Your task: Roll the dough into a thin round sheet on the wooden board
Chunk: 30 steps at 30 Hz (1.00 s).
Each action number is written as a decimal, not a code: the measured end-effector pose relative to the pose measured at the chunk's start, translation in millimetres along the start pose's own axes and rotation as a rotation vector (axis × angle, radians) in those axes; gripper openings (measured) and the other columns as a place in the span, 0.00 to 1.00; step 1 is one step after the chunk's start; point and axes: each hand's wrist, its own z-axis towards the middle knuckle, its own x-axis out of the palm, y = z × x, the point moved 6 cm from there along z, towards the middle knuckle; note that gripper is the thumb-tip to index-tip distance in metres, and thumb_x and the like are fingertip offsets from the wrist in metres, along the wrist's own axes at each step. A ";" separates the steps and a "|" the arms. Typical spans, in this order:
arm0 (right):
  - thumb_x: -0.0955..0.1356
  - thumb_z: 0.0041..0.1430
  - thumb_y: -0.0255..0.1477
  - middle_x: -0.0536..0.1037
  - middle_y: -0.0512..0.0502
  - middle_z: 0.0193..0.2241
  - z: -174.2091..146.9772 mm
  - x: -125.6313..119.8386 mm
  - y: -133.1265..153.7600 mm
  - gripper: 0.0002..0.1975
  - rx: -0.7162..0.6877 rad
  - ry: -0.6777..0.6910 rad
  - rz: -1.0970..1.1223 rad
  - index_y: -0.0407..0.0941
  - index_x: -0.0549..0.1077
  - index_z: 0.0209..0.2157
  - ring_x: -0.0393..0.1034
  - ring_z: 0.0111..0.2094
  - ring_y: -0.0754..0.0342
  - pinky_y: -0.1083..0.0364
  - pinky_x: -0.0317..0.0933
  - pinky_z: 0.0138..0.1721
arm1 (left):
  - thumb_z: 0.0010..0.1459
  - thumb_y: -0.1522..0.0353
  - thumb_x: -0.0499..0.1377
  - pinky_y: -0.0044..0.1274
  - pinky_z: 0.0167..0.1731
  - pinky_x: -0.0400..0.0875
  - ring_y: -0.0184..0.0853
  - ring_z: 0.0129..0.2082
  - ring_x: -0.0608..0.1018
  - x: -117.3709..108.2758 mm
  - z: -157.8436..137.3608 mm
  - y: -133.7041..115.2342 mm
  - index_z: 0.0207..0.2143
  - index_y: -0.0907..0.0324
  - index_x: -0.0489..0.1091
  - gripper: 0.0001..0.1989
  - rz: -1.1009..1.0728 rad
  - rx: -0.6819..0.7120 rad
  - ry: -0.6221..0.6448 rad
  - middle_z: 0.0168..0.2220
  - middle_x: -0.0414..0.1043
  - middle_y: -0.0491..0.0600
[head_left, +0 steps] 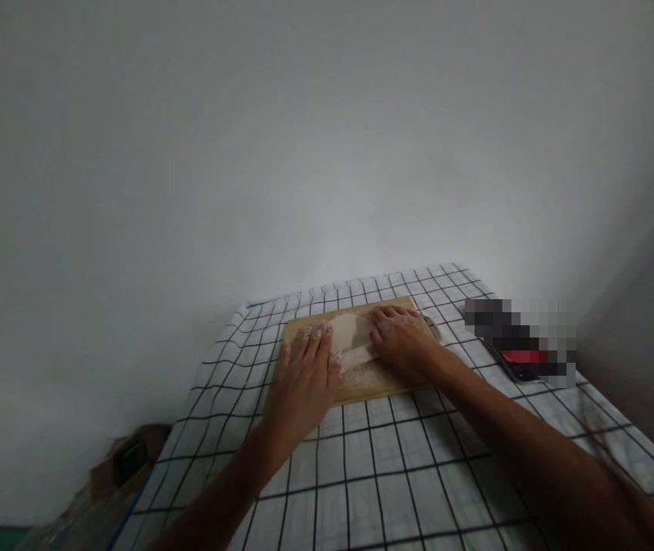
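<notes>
A flat, pale sheet of dough (351,330) lies on a floured wooden board (376,392). Its near edge forms a thicker strip that looks folded or rolled over. My left hand (308,371) rests at the dough's left side, fingers stretched out and dusted with flour, thumb touching the strip's left end. At the right side, my right hand (404,340) has its fingers bent down over the dough and closed on its edge. The part of the dough under that hand is hidden.
A black-and-white checked cloth (355,459) covers the table. Just past the board's right edge a rounded object (433,327) shows in part. A phone-like dark device (525,373), partly pixelated, lies at right. A cardboard box (125,463) stands below at left. A pale wall (327,153) rises behind.
</notes>
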 end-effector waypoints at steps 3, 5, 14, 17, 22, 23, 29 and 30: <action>0.55 0.70 0.33 0.76 0.36 0.50 -1.1 -1.2 1.4 0.18 -0.018 -0.013 -0.010 0.41 0.72 0.48 0.68 0.53 0.43 0.44 0.56 0.55 | 0.70 0.64 0.43 0.48 0.65 0.56 0.48 0.69 0.59 -2.8 -5.1 -3.5 0.68 0.62 0.55 0.27 -0.012 -0.024 0.000 0.69 0.56 0.55; 0.55 0.71 0.33 0.76 0.36 0.50 -1.6 -1.8 2.0 0.19 -0.025 -0.011 -0.012 0.41 0.72 0.48 0.68 0.52 0.43 0.44 0.56 0.54 | 0.70 0.64 0.43 0.49 0.65 0.55 0.48 0.69 0.59 -3.9 -5.7 -4.8 0.68 0.62 0.55 0.27 -0.016 -0.024 0.012 0.69 0.56 0.55; 0.55 0.71 0.32 0.76 0.33 0.50 -2.3 -1.2 3.9 0.19 -0.088 0.000 -0.028 0.39 0.74 0.48 0.67 0.52 0.40 0.42 0.59 0.52 | 0.69 0.67 0.45 0.47 0.64 0.58 0.48 0.67 0.62 8.4 23.9 11.1 0.65 0.60 0.61 0.24 -0.033 0.092 0.035 0.67 0.59 0.56; 0.57 0.69 0.31 0.76 0.34 0.48 -1.7 0.3 2.5 0.18 -0.086 -0.001 -0.018 0.39 0.75 0.46 0.68 0.51 0.40 0.42 0.59 0.51 | 0.68 0.68 0.45 0.48 0.63 0.58 0.49 0.67 0.62 12.5 34.2 14.7 0.64 0.61 0.62 0.24 -0.025 0.118 0.006 0.67 0.60 0.57; 0.57 0.69 0.32 0.77 0.33 0.48 -1.8 -1.4 0.8 0.18 -0.075 -0.025 0.021 0.39 0.74 0.48 0.69 0.51 0.40 0.43 0.59 0.51 | 0.69 0.67 0.45 0.51 0.64 0.55 0.51 0.68 0.59 4.5 21.0 9.1 0.66 0.62 0.59 0.25 -0.037 0.072 -0.041 0.67 0.59 0.57; 0.57 0.69 0.32 0.77 0.33 0.48 -2.0 -1.9 0.4 0.19 -0.070 -0.028 0.030 0.39 0.74 0.48 0.69 0.51 0.40 0.43 0.59 0.51 | 0.69 0.67 0.44 0.51 0.64 0.55 0.50 0.68 0.59 2.1 15.6 6.8 0.66 0.62 0.59 0.25 -0.046 0.072 -0.043 0.67 0.59 0.57; 0.58 0.68 0.33 0.77 0.33 0.49 -0.9 1.8 -3.7 0.19 -0.031 -0.003 0.063 0.40 0.73 0.51 0.68 0.52 0.39 0.41 0.57 0.53 | 0.71 0.66 0.42 0.46 0.64 0.59 0.44 0.68 0.60 -4.9 -5.0 -1.1 0.67 0.59 0.56 0.25 -0.099 0.054 0.053 0.68 0.59 0.52; 0.58 0.68 0.33 0.76 0.33 0.49 -0.5 2.7 -3.9 0.19 -0.035 -0.003 0.063 0.40 0.73 0.51 0.68 0.52 0.39 0.41 0.57 0.53 | 0.71 0.66 0.42 0.45 0.63 0.60 0.44 0.68 0.60 -5.8 -5.7 -1.5 0.68 0.59 0.56 0.25 -0.103 0.045 0.064 0.68 0.59 0.52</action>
